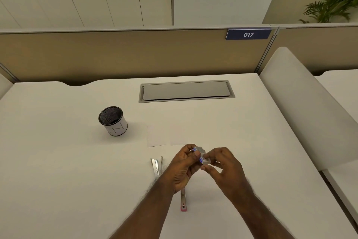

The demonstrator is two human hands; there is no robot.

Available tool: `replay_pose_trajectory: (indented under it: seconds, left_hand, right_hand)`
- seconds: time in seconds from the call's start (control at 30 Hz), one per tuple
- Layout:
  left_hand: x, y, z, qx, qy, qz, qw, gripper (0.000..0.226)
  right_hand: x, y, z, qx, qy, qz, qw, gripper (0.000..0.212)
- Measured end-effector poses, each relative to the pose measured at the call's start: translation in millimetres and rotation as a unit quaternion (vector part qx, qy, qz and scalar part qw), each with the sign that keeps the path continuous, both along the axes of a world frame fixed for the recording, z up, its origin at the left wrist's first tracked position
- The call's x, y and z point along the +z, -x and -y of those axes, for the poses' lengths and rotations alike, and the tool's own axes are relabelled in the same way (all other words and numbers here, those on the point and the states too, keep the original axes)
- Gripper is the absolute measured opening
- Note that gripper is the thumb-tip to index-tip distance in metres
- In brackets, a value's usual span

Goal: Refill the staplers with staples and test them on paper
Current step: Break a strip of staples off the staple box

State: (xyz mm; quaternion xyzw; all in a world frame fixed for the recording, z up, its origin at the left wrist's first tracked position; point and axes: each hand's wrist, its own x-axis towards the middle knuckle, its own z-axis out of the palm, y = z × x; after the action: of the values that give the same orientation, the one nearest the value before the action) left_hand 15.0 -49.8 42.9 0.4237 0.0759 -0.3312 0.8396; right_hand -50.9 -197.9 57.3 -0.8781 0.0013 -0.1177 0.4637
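Head view shows both hands, left hand point(184, 163) and right hand point(222, 165), with a pinching grip on a small white staple box with blue edging point(201, 156) above the table point(58, 161) near its front edge, so sliding it open gently, level, over the opened silver staplers point(157, 167) should keep strips from spilling.

Pen cup point(113, 121) far left; staplers point(157, 167) underhand.

You can read the number "017" in white on the blue sign point(248, 34) fixed to the partition point(135, 54) behind your worktop point(58, 161).
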Motion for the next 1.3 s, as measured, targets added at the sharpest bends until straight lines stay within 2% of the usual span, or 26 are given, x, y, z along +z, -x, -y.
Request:
replay_pose_trajectory:
  seconds: [0.07,0.37,0.5,0.67,0.8,0.93,1.13,1.3]
  left_hand:
    - [1,-2,-3,0.003,0.026,-0.008,1.0,0.019]
    - [6,-8,-10,0.008,0.093,-0.024,0.995,0.02]
    - [7,-10,-14,0.007,0.103,-0.019,0.995,0.019]
    - [8,-8,-17,0.003,0.094,-0.015,0.995,0.014]
    - [8,-7,-16,-0.009,0.081,-0.009,0.997,0.01]
    - [10,-5,-16,-0.034,0.065,0.015,0.997,0.011]
    - [13,-3,-12,-0.051,0.046,0.039,0.997,0.017]
    - [13,-1,-12,-0.065,0.044,0.042,0.996,0.018]
  right_hand:
    - [4,1,-2,0.012,0.016,0.009,1.0,0.022]
    - [26,11,-9,-0.005,0.111,0.056,0.992,0.015]
    - [35,16,-11,-0.004,0.099,0.063,0.993,0.019]
    - [41,14,-14,-0.034,0.057,0.052,0.996,0.01]
    - [47,9,-12,-0.055,0.025,-0.019,0.998,0.014]
    - [57,2,-5,-0.046,0.086,-0.131,0.987,0.008]
    - [75,-8,-1,-0.03,0.224,-0.272,0.936,0.012]
    - [82,-14,-4,-0.016,0.259,-0.339,0.904,0.015]
